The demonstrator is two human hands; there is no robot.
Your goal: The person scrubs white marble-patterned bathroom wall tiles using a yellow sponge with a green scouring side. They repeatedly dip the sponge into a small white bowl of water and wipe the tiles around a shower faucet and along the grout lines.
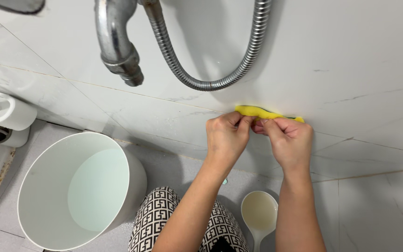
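Two bare hands pinch a yellow sponge flat against a white marble-patterned wall, right along a grout line between tiles. The left hand closes its thumb and fingers on the sponge's left end; the right hand grips the right end the same way, knuckles toward the camera. Held edge-on between both hands, the sponge presents its thin side to the joint, with a sliver of dark green backing showing at its right tip, so the narrow edge sits where the seam runs.

Above the hands, a chrome tap juts from the wall, and a ribbed metal shower hose loops down and back up beside it, hanging just clear of the sponge.

Nearer the camera and to the left, a white bucket stands on the tiled floor below the tap, partly filled with water, close enough for rinsing. A white plastic ladle lies on the floor between the forearms. A knee in black-and-white patterned fabric shows at the bottom edge, suggesting the person crouches close to the wall. At the far left, a white plastic fitting is mounted low on the wall.
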